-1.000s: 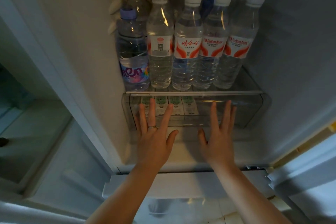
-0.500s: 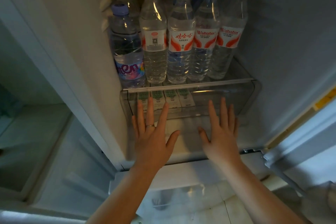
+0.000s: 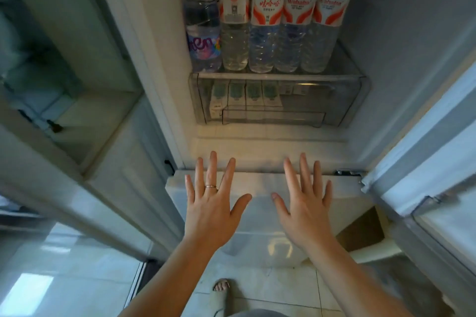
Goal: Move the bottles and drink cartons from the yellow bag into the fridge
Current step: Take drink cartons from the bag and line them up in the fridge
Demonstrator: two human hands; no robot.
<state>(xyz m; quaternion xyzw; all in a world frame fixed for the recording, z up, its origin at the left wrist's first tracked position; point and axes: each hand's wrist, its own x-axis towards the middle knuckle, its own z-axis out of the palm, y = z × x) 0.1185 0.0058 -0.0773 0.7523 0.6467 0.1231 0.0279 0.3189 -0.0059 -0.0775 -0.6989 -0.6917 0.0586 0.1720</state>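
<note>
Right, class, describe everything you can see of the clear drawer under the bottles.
The clear drawer looks like see-through plastic, with rounded corners and a moulded handle recess low on its front. It sits under the shelf that bears water bottles. Green-and-white drink cartons stand in a row in its left half.

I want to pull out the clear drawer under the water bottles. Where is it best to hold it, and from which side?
Probably the moulded handle recess low on the front of the clear drawer. Come straight from the front: that face alone is exposed, the shelf covers the top, and the recess runs wide across it.
</note>
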